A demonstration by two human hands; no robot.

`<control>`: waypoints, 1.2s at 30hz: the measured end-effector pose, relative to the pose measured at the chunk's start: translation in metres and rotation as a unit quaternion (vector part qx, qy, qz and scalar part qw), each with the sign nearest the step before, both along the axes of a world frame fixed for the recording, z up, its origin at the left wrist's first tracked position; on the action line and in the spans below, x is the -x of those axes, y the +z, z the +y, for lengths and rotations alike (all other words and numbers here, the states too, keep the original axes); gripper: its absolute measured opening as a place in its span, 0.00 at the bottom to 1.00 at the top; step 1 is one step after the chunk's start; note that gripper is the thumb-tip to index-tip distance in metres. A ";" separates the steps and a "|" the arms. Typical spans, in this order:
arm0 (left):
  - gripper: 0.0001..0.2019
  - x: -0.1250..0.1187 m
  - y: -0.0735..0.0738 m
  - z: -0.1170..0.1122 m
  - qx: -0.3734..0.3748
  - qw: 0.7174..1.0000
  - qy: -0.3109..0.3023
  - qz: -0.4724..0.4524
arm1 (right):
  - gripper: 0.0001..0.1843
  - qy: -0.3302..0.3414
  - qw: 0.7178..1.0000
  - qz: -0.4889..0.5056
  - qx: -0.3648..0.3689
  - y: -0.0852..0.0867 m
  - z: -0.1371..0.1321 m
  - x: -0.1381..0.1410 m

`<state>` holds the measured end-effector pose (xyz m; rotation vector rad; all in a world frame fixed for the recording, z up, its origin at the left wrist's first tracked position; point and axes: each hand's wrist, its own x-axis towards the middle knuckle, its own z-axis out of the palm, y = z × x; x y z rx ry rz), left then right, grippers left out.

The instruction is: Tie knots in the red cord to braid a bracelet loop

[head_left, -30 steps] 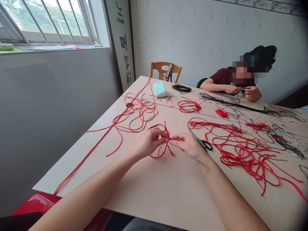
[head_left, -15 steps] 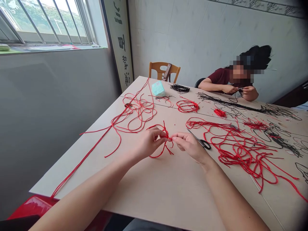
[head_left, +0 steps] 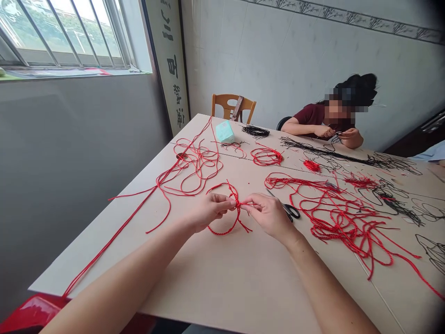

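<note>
L hand (head_left: 212, 211) pinches a red twisted-cord loop (head_left: 238, 204) at its small knot, thumb vs. index, other fingers curled. R hand (head_left: 271, 214) faces it, thumb & index pinching thin red strands that run out from the knot, so there's a short stretch of cord btwn the two hands. Loop is just above/on the pale beige table (head_left: 208, 287), near its middle; can't tell if its lower curve touches. Loose ends stick out top & bottom right.

Metal scissors w/ black handles (head_left: 292, 212) lie just beyond R hand, blades partly hidden by it. To the R: a big tangle of red twisted cord (head_left: 352, 241). To the L: loose loops of thin red cord (head_left: 200, 160), well apart from L hand. Farther back: a round red cord coil (head_left: 267, 162), an aqua soft packet (head_left: 225, 132), a black cord coil (head_left: 256, 131). Across the table, a person in a maroon top (head_left: 309, 114) holds black cord.
</note>
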<state>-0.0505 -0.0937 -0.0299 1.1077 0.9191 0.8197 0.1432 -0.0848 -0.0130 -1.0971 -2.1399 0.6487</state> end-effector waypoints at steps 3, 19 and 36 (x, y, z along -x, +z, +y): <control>0.11 0.001 0.000 0.001 0.070 0.994 -0.014 -0.085 | 0.07 0.008 1.000 0.018 0.010 0.001 0.000 -0.002; 0.14 -0.005 0.003 -0.003 0.036 0.994 0.018 -0.104 | 0.15 -0.028 0.955 0.196 0.221 -0.004 0.002 0.009; 0.07 -0.012 0.001 -0.008 -0.208 0.967 0.129 0.072 | 0.16 -0.024 0.881 0.313 0.355 -0.011 0.006 0.010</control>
